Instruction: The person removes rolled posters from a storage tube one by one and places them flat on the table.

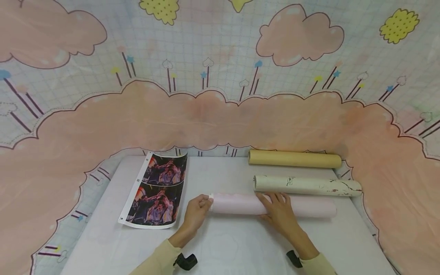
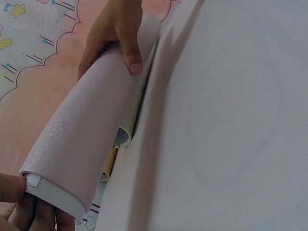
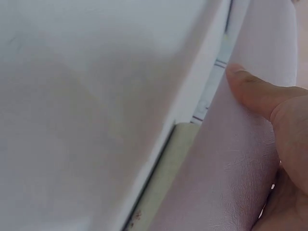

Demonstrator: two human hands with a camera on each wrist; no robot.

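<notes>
A pale pink roll of textured wallpaper (image 1: 237,204) lies across the white table in the head view. My left hand (image 1: 196,214) pinches its left end, thumb outside and fingers tucked at the opening. In the left wrist view, a white inner edge (image 2: 55,195) shows at that end, with a small white tab (image 2: 33,180) by the thumb. My right hand (image 1: 280,214) grips the roll near its middle from above. The right wrist view has the right thumb (image 3: 250,91) along the pink surface, while the other fingers are mostly hidden behind the roll.
Behind the pink roll lie a cream patterned roll (image 1: 306,186) and a yellow roll (image 1: 292,158) near the far edge. A printed sheet with two dark pictures (image 1: 159,204) lies on the left of the white table (image 1: 103,244). A cloud-patterned cloth (image 1: 206,118) hangs behind.
</notes>
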